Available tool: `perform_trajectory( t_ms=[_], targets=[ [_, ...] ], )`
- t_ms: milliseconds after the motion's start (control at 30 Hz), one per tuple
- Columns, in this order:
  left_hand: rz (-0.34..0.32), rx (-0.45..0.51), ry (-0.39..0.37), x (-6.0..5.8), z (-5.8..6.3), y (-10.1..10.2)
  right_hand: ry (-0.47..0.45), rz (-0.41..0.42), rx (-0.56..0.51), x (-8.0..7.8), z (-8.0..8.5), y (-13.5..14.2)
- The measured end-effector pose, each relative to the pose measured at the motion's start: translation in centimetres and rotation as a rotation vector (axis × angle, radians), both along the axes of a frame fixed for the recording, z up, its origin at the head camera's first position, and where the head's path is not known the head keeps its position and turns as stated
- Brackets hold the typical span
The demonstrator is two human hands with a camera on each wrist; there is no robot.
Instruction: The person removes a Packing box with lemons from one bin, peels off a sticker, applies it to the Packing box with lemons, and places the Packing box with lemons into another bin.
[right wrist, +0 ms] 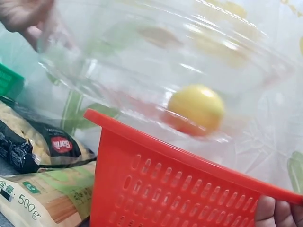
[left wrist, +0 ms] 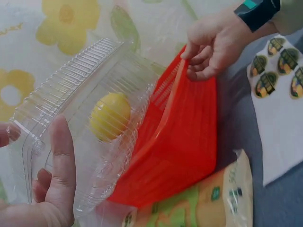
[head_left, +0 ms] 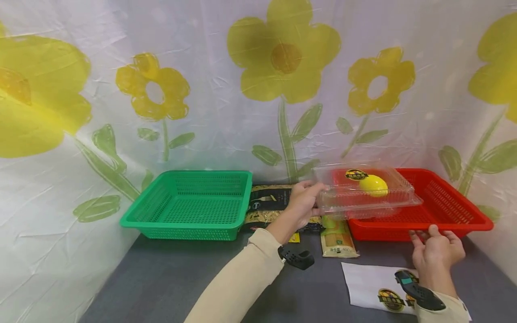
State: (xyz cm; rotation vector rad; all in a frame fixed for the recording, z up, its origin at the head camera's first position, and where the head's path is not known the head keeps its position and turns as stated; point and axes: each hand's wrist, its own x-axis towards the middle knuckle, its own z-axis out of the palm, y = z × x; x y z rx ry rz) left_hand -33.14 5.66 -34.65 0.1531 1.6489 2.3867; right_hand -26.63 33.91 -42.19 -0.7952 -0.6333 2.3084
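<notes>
My left hand (head_left: 300,202) grips one end of a clear plastic clamshell box (head_left: 335,198), raised above the red basket's left part. A yellow lemon (head_left: 373,185) lies inside, seen through the plastic, and a dark round sticker (head_left: 356,174) is on the lid. In the left wrist view the thumb and fingers stand on either side of the box's edge. With curled fingers and thumb, my right hand (left wrist: 215,47) holds the front rim of the red basket (head_left: 420,226). Only its fingertips (right wrist: 266,210) show on that rim in the right wrist view.
A green basket (head_left: 186,231) stands on the left of the dark table. Between the baskets lie a black pasta bag (head_left: 268,197) and a beige 500 g packet (head_left: 339,242). A white sheet with round stickers (head_left: 363,282) lies at front right. Behind hangs a flowered curtain (head_left: 210,134).
</notes>
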Motion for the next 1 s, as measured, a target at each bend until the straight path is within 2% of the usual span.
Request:
perform_trajectory(
  t_ms=[167,400,467,667,833,900,967,1000],
  targets=[
    [0.022,0.016,0.011,-0.4,0.6,3.3,-0.005,0.005,-0.016,0.0,0.1,0.1],
    [0.109,-0.082,0.014,-0.8,1.4,6.9,-0.001,0.003,-0.012,-0.1,0.2,0.1],
    [0.128,-0.107,0.004,-0.9,1.3,7.6,-0.005,0.002,-0.01,-0.1,0.2,0.0],
    [0.189,-0.261,-0.005,-0.5,0.4,8.8,-0.016,0.008,-0.013,0.1,0.1,-0.3],
    [0.189,-0.242,0.017,-0.2,0.5,10.1,0.003,-0.001,-0.012,0.0,0.2,0.0],
    [0.194,-0.276,0.025,0.0,0.6,10.8,0.013,-0.004,-0.011,-0.1,0.4,0.1],
    [0.209,-0.359,0.034,0.3,0.7,11.4,0.014,-0.004,-0.017,-0.2,0.4,0.3],
    [0.204,-0.362,0.025,0.4,0.6,11.8,0.013,-0.001,-0.022,-0.2,0.4,0.3]
  ],
)
